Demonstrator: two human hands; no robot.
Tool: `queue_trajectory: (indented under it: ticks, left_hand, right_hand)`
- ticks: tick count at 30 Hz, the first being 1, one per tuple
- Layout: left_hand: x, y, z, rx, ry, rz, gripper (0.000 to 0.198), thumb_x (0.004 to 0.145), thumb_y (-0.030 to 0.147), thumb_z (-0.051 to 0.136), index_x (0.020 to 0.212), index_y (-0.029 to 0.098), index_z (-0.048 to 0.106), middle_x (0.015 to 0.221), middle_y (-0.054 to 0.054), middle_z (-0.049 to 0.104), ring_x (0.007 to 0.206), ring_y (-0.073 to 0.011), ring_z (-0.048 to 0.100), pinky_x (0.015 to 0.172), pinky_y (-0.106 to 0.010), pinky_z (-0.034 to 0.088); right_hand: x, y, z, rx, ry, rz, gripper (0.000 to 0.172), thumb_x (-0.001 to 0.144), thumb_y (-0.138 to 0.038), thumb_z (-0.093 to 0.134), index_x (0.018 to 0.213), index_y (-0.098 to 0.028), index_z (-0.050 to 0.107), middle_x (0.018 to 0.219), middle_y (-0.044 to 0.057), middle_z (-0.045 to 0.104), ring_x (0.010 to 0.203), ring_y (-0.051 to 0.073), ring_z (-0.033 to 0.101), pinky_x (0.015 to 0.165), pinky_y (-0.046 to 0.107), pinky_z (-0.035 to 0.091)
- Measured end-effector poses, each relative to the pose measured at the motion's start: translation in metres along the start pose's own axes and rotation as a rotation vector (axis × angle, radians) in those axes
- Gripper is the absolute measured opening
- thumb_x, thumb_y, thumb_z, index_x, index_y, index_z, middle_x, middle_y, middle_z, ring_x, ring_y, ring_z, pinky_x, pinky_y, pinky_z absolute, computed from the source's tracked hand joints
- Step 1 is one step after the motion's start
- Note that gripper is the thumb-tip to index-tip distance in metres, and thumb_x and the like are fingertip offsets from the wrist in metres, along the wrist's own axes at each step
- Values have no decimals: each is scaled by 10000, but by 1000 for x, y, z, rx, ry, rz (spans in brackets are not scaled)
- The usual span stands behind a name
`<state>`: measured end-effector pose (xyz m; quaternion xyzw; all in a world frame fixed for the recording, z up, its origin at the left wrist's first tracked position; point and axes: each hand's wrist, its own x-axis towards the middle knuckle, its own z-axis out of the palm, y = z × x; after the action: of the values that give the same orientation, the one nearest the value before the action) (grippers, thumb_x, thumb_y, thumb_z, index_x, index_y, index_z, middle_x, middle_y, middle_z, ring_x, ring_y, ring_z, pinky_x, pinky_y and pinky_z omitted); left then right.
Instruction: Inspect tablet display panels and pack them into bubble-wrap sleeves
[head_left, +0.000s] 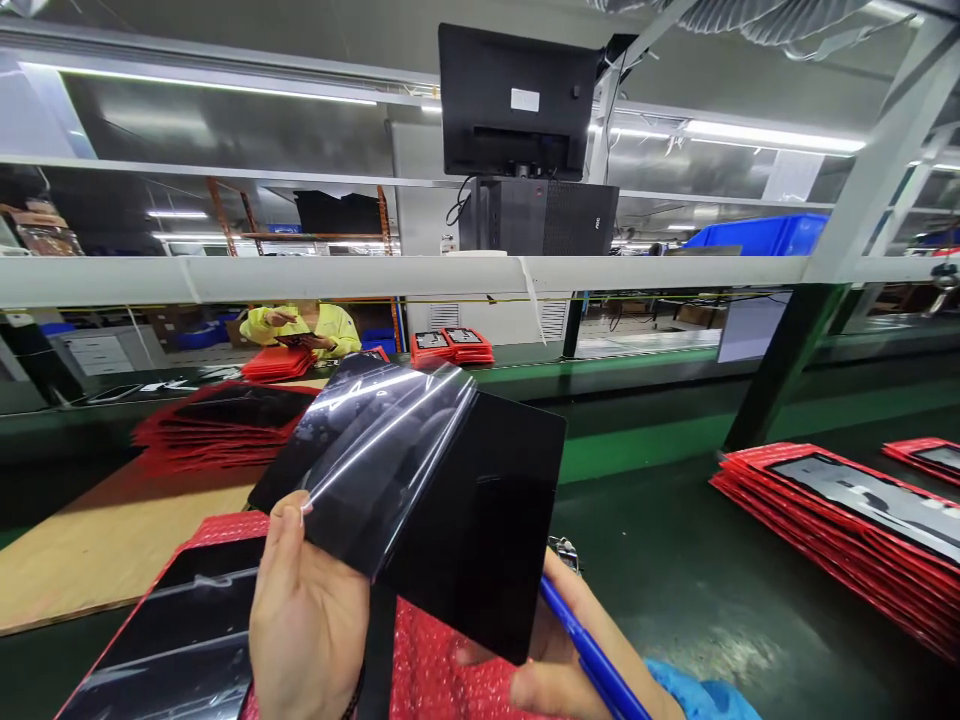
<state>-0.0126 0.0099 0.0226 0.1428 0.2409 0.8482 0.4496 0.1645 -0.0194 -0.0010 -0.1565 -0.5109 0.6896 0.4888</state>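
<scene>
Above the red bubble-wrap sleeve (442, 680), the left hand (307, 610) pinches a clear film (375, 450) at 9 o'clock, thumb pressed on top, lifting it off the black glass panel (480, 530), probably to bare its face. The right hand (555, 670) props the panel's lower edge from beneath, fingers curled, a blue pen (592, 655) tucked between them. The panel tilts up; its long axis runs 7 to 1 o'clock.

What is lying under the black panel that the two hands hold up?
Under the black panel lies red bubble wrap, beside another dark panel on the left. The panel and both hands cover the rest of the wrap.
</scene>
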Motion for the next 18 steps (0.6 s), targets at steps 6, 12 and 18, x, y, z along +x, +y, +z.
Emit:
queue_trajectory:
  ticks: [6, 12, 18]
  left_hand:
    - [-2, 4, 9, 38, -5, -15, 135, 876, 274, 530, 838, 236, 653, 929, 29, 697, 956, -159, 628, 841, -278, 518]
    - [6, 6, -2, 71, -63, 0, 147, 846, 260, 514, 780, 234, 642, 843, 32, 681, 834, -154, 630, 767, -264, 541]
    - [19, 18, -8, 143, 43, -20, 155, 804, 203, 504, 676, 206, 592, 643, 59, 580, 603, -79, 563, 666, -127, 497]
  right_hand:
    - [-3, 0, 2, -18, -34, -24, 536, 727, -264, 763, 1220, -365, 579, 999, 3, 705, 1087, 262, 639, 912, 401, 497]
    - [-10, -1, -4, -46, 121, 16, 464, 735, -327, 775, 1175, -329, 628, 1059, 16, 714, 1097, 243, 623, 900, 368, 491]
    - [-18, -3, -9, -151, 338, -3, 382, 672, -393, 813, 1030, -324, 699, 890, -4, 693, 885, 218, 651, 868, 376, 495]
